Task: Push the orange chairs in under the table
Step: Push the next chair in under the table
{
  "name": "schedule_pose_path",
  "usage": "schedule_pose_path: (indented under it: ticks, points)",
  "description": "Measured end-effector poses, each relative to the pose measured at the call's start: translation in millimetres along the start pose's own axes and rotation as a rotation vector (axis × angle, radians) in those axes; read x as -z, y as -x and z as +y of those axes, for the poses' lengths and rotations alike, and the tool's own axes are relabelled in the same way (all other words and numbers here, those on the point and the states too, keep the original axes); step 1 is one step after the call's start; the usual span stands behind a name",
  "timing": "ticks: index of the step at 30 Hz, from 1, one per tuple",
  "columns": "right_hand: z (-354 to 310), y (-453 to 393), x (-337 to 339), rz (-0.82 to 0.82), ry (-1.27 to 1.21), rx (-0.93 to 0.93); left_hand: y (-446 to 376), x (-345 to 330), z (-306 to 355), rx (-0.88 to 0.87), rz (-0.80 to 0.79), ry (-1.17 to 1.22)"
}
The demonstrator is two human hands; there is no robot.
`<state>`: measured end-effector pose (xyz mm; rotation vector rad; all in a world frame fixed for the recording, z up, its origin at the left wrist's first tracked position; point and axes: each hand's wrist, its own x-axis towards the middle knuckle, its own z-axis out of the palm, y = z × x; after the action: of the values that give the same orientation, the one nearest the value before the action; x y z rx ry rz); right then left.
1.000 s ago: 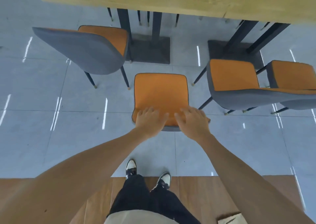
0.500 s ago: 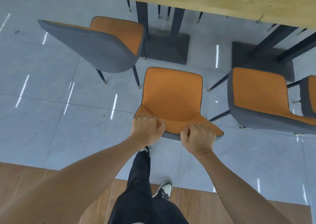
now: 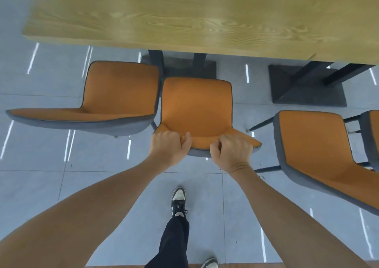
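Observation:
The middle orange chair has a grey shell and stands just in front of the wooden table, its seat's far edge close to the table's near edge. My left hand and my right hand both grip the top of its backrest, fingers curled over it. A second orange chair stands touching it on the left, turned sideways. A third orange chair stands apart on the right, further out from the table.
Two dark table bases stand on the grey tiled floor under the table. A fourth chair's edge shows at the far right. My leg and shoe step forward behind the middle chair. Wood flooring begins at the bottom edge.
My hands went from resting on the backrest to gripping it. The middle chair has moved toward the table and I have stepped forward; the table now fills the top of the view.

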<state>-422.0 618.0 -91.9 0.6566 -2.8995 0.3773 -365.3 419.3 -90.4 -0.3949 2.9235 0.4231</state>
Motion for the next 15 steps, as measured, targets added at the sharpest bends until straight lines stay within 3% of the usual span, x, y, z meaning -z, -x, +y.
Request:
schedule_pose_path:
  ticks: [15]
  points:
    - [19.3, -72.6, -8.1, 0.022, -0.002, 0.082, -66.8, 17.0, 4.6, -0.048, 0.033, -0.002]
